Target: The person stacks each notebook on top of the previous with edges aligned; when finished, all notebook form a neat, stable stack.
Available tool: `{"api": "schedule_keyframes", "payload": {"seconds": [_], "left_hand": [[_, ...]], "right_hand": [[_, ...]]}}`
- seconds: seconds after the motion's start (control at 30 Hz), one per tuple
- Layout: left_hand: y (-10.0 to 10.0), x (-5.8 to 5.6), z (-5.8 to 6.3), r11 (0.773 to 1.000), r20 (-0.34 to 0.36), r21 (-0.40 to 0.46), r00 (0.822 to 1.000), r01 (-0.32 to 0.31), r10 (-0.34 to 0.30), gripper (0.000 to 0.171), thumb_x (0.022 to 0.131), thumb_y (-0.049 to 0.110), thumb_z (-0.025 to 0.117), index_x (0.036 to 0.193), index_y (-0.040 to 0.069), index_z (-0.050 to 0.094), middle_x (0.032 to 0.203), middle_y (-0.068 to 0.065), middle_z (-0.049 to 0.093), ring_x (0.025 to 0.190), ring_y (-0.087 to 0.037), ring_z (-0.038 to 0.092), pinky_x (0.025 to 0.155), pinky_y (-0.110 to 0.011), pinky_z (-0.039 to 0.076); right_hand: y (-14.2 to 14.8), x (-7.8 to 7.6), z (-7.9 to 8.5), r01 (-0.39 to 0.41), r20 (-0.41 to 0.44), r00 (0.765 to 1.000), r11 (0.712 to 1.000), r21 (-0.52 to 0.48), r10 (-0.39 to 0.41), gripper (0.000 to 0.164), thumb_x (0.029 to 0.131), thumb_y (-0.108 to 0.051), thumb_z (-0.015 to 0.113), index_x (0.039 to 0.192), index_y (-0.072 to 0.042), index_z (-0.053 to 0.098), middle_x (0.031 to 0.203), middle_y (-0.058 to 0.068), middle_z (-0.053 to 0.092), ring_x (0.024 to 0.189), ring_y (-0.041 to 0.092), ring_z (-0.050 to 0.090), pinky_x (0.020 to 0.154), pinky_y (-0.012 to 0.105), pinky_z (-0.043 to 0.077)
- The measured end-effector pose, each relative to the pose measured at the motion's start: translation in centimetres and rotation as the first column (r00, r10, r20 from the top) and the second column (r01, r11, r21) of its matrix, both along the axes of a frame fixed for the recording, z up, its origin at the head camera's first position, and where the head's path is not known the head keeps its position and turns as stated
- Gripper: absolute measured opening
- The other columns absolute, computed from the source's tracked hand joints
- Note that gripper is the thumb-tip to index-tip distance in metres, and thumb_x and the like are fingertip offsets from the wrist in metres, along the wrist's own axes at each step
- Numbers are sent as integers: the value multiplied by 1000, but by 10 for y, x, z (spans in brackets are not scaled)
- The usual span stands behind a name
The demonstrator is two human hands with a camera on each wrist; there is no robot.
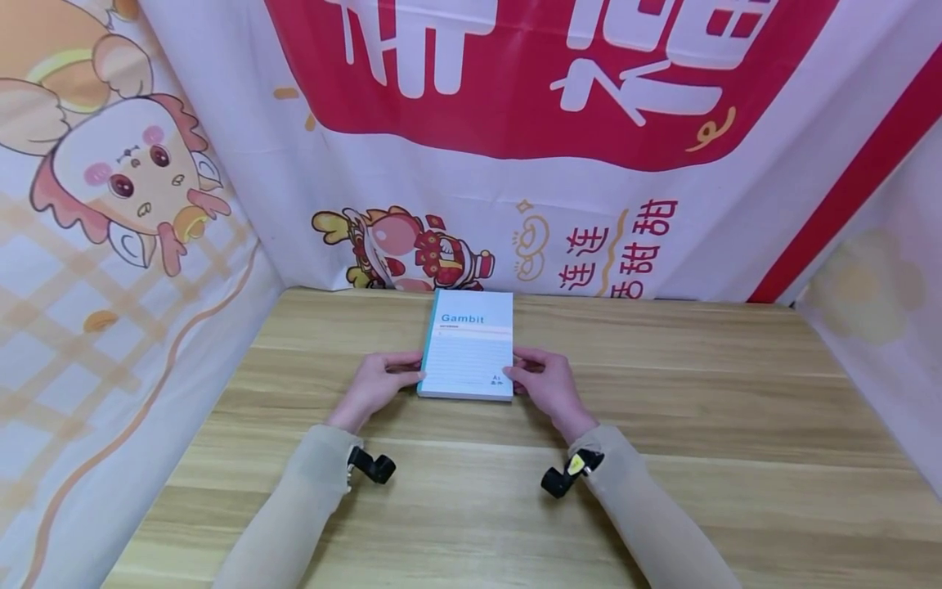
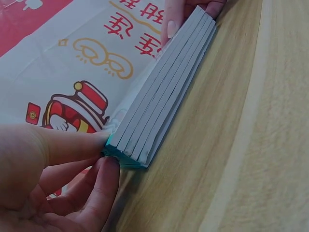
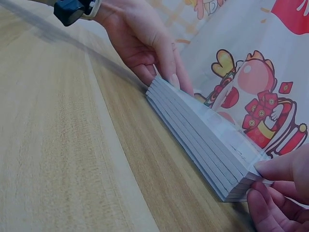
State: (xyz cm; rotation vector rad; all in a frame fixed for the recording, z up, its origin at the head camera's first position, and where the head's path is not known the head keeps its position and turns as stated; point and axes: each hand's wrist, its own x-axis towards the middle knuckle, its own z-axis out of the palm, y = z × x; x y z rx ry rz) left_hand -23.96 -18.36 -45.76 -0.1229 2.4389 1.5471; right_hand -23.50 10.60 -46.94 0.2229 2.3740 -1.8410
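Note:
A neat stack of several notebooks [image 1: 468, 356] lies at the far side of the wooden table, its white top cover printed "Gambit". Teal spines run along its left side, where my left hand [image 1: 371, 382] pinches it with the thumb on top. From the opposite side my right hand [image 1: 548, 383] grips the stack near the front corner. In the left wrist view, the layered page edges [image 2: 166, 87] face the camera, and a narrow gap shows above the lowest notebook. The right wrist view has the right thumb [image 3: 285, 169] at the top cover's corner.
The wooden table [image 1: 471, 507] ends against a white and red printed cloth [image 1: 412, 172] just behind the stack. Another patterned cloth [image 1: 243, 343] hangs along the left side. Small black cameras sit on both wrists, the left one [image 1: 374, 466] over the tabletop.

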Motion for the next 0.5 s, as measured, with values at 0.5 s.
{"api": "schedule_keyframes", "payload": {"seconds": [0.5], "left_hand": [[4,-3,0,999,-17,-31,1000,20,-21,40,96,20,74,135,16,67,137,-6,63,128,-27,53,109,-50,42]], "right_hand": [[2,-1,2,-9,-6,1000,1000,3,9,42,93,-13,77,133,-8,67,109,9,67,95,21,66,77,31,60]]}}
